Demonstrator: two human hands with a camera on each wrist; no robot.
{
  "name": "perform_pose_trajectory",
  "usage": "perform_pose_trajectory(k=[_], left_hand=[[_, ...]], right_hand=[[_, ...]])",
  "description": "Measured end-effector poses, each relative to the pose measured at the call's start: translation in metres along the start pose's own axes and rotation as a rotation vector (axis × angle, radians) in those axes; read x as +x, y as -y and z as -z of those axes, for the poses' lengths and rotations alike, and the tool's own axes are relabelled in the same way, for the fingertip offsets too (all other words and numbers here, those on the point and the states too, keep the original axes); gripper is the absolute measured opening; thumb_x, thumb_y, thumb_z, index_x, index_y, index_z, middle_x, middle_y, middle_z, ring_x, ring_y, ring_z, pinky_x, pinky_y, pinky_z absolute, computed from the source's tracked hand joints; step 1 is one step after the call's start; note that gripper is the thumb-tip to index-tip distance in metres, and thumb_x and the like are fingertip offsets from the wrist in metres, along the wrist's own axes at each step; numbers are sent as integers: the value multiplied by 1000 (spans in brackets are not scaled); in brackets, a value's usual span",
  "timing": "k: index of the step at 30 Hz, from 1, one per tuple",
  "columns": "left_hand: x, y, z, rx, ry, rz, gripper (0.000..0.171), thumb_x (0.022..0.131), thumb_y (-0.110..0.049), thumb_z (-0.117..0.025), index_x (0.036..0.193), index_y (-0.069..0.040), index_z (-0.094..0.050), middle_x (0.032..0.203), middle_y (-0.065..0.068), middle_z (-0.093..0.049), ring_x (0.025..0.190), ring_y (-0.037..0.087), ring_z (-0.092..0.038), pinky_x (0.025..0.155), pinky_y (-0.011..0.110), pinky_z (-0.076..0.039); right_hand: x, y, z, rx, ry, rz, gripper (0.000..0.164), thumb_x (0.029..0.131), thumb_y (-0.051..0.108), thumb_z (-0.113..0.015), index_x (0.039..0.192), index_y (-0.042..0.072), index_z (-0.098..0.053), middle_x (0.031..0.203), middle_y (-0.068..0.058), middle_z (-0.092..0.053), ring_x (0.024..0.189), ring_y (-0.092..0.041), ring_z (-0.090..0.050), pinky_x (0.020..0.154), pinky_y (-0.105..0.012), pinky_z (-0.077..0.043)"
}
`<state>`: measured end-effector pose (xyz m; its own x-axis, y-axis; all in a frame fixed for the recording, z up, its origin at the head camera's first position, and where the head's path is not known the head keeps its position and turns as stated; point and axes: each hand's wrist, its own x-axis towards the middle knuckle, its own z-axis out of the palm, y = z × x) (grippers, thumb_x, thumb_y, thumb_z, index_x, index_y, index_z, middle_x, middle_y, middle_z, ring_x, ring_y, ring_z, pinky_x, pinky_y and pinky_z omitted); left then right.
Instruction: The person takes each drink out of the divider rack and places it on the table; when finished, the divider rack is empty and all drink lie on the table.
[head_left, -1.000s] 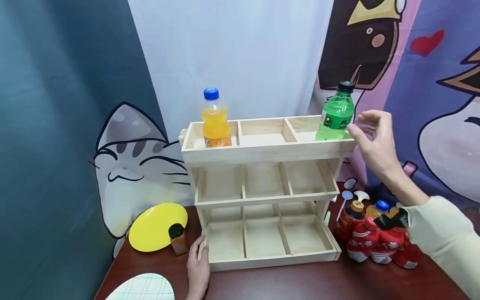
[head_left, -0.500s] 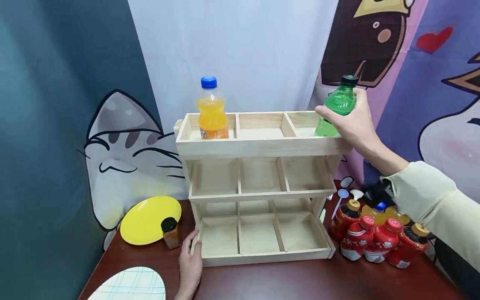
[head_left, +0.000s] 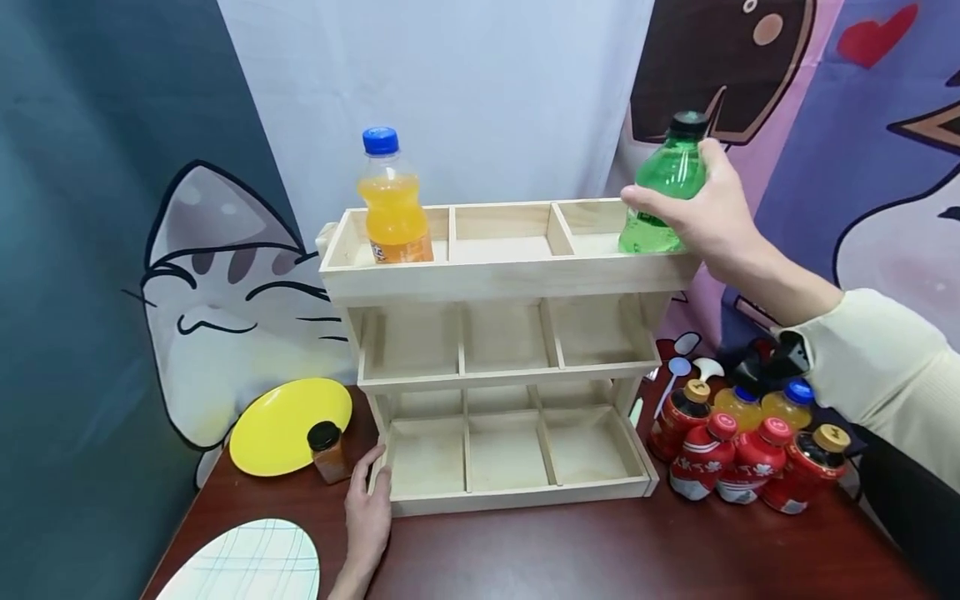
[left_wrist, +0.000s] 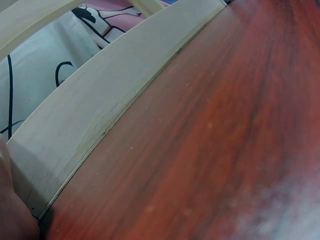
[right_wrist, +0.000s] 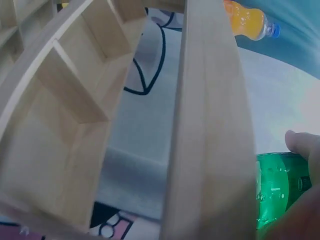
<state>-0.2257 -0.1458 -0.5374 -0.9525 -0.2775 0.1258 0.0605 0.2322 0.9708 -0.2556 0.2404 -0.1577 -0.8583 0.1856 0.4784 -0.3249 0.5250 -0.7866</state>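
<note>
A three-tier wooden rack [head_left: 510, 279] with divided compartments stands on the table. In its top right compartment is a green soda bottle [head_left: 671, 173] with a black cap, upright. My right hand [head_left: 723, 208] grips this bottle from the right side, thumb across its front; the right wrist view shows the green bottle [right_wrist: 280, 185] beside the thumb. An orange soda bottle [head_left: 393, 208] with a blue cap stands in the top left compartment. Low at the rack's left front corner, my left hand [head_left: 367, 512] rests against the side, fingers extended.
At left lie a yellow plate [head_left: 262, 433], a spice jar [head_left: 327, 452] with a black lid and a white checked plate [head_left: 251, 567]. Several red bottles [head_left: 701, 458] and orange juice bottles [head_left: 787, 406] stand right of the rack, near a pale blue spoon [head_left: 667, 387].
My right hand has moved left from beside the green soda bottle and closed around it. The left hand stays at the rack's corner. The head view has shifted slightly.
</note>
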Motion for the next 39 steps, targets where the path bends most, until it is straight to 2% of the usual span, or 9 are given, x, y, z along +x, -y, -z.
perform_pose_trajectory(k=[4, 9, 15, 19, 23, 28, 30, 32, 39], left_hand=[[0, -2, -6, -7, 7, 0, 30, 92, -29, -47, 122, -28, -49, 132, -7, -43, 124, 11, -34, 98, 39, -29], [-2, 0, -15, -9, 14, -10, 29, 92, -29, -49, 121, -29, -51, 130, -10, -45, 123, 8, -36, 96, 35, -30], [0, 1, -15, -2, 21, -26, 29, 91, -30, -49, 121, -30, -51, 130, -11, -45, 121, 7, -38, 95, 35, -30], [2, 2, -10, -9, 16, -24, 30, 92, -31, -49, 121, -30, -50, 130, -11, -45, 122, 7, -37, 96, 35, -30], [2, 0, -5, -17, 7, -17, 30, 92, -29, -48, 122, -29, -50, 130, -10, -45, 122, 7, -37, 97, 35, -29], [2, -3, -1, -11, 5, -30, 31, 92, -30, -47, 123, -27, -50, 131, -9, -45, 122, 9, -37, 98, 37, -29], [2, -3, 0, -7, 0, -33, 30, 92, -30, -47, 122, -27, -50, 130, -9, -45, 122, 8, -37, 98, 36, -29], [0, -3, 1, -8, -5, -27, 29, 92, -30, -47, 121, -28, -51, 129, -11, -45, 121, 7, -38, 97, 34, -29], [-3, -2, -1, -26, 8, -33, 29, 92, -29, -48, 121, -27, -51, 130, -9, -46, 121, 9, -39, 96, 34, -30]], right_hand=[[0, 15, 9, 209, -53, 28, 60, 69, 16, -77, 114, 19, -37, 101, 3, -51, 87, -9, -55, 68, -14, -49], [-11, 30, 27, 430, -61, 65, 64, 68, 5, -76, 118, 15, -37, 103, -2, -52, 91, -13, -55, 69, -14, -49], [-36, 40, 39, 400, 7, 49, 61, 73, 4, -71, 121, 15, -35, 108, -2, -49, 98, -15, -52, 70, -12, -48], [-50, 43, 39, 319, 58, 50, 56, 76, 4, -68, 122, 15, -36, 108, -2, -51, 96, -13, -55, 68, -12, -48], [-62, 38, 39, 216, 91, 50, 53, 79, 6, -65, 123, 16, -36, 107, -1, -54, 94, -12, -57, 67, -12, -48], [-75, 22, 41, 129, 82, 32, 52, 80, 7, -64, 124, 17, -38, 108, 1, -55, 92, -9, -56, 66, -12, -48], [-81, 14, 42, 196, 88, 18, 52, 79, 4, -65, 123, 15, -40, 108, 0, -54, 92, -10, -55, 65, -14, -49], [-89, 6, 43, 166, 83, 9, 51, 79, 4, -65, 123, 16, -42, 108, 1, -54, 91, -9, -55, 64, -14, -49], [-132, -27, 42, 264, 130, -19, 49, 78, -5, -62, 122, 7, -43, 107, -3, -61, 89, -9, -61, 62, -21, -52]])
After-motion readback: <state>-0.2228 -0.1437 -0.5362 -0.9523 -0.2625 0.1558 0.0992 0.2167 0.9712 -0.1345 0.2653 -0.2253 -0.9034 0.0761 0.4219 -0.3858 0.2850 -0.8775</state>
